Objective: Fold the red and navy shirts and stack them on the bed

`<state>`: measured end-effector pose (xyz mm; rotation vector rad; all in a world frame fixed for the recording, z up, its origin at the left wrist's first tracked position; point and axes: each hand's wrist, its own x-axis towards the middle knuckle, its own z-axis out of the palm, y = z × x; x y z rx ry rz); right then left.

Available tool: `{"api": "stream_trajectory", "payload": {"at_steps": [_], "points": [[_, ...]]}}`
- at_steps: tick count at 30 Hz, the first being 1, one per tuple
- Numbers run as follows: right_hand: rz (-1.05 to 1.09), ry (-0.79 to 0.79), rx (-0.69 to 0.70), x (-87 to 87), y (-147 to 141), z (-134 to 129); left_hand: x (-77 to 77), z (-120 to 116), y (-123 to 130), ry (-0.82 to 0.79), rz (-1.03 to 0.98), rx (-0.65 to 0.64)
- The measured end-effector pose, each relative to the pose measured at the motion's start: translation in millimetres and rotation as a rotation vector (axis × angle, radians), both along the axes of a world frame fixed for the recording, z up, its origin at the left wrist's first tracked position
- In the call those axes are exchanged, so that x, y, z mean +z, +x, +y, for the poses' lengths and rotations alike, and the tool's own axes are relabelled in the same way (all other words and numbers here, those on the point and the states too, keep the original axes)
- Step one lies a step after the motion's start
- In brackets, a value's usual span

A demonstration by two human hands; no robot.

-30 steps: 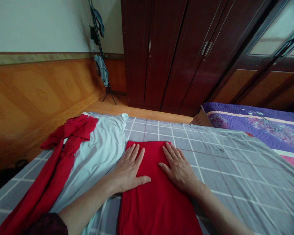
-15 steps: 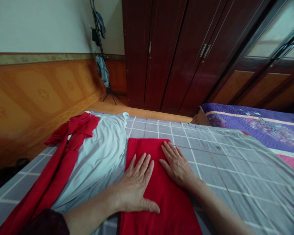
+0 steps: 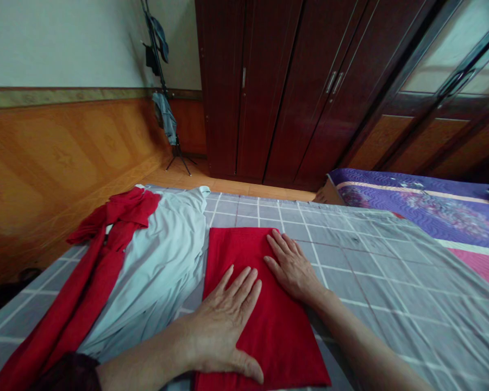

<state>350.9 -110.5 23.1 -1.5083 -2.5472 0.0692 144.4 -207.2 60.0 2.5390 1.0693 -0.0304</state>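
Observation:
A folded red garment lies flat on the grey checked bedsheet, its far edge straight and its near edge wider. My left hand rests on the garment's left and middle part with fingers spread and thumb stretched out. Along its right edge, near the far corner, lies my right hand, palm down with fingers extended. Neither hand grips the cloth. Left of the garment are a crumpled pale blue-white cloth and a long red garment lying partly over it.
Beyond the bed stand a dark red wardrobe and a coat stand with clothing on it. On the right is another surface with a purple floral cover. A tiled orange wall panel runs along the left.
My left hand has slid toward me over the red garment, whose near edge now shows. My right hand stays near the far right corner. The view has shifted slightly.

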Motion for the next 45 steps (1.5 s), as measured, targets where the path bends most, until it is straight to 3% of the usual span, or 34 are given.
{"api": "stream_trajectory", "payload": {"at_steps": [3, 5, 9, 13, 15, 19, 21, 24, 30, 32, 35, 40, 45], "points": [[-0.006, -0.008, -0.044, -0.6, 5, 5, 7.3, 4, 6, -0.042, 0.049, 0.045], [-0.006, -0.014, -0.040, -1.0, 4, 4, 8.8, 3, 13, 0.016, 0.030, 0.083], [0.005, -0.012, -0.034, -0.7, 4, 3, 2.5, -6, 23, 0.164, -0.026, 0.068], [0.012, 0.019, -0.049, 8.3, -2, -5, -7.1, -20, 16, 0.186, -0.011, 0.027], [0.025, 0.042, -0.005, 16.2, -13, -20, -10.7, -26, 9, 0.184, 0.012, 0.065], [0.062, 0.011, 0.234, 25.6, -39, -63, -19.0, -34, -2, 0.229, 0.009, 0.140], [0.063, -0.001, 0.311, 22.7, -41, -83, -23.7, -35, -4, 0.277, -0.024, 0.160], [0.028, 0.035, 0.346, 11.0, -20, -102, -26.6, -35, -5, 0.285, -0.052, 0.190], [-0.019, 0.230, 0.224, -8.5, 41, -120, -17.4, -39, -9, 0.270, -0.064, 0.155], [-0.023, 0.271, 0.219, -8.7, 39, -126, -16.4, -43, -6, 0.316, -0.099, 0.106], [0.000, 0.277, 0.319, -7.8, 19, -133, -20.8, -49, 0, 0.348, -0.103, 0.037], [0.038, 0.259, 0.406, -12.3, 1, -134, -29.8, -50, 1, 0.300, -0.095, 0.024], [0.092, 0.199, 0.337, -13.7, 4, -131, -27.1, -45, -1, 0.229, -0.247, 0.161]]}}
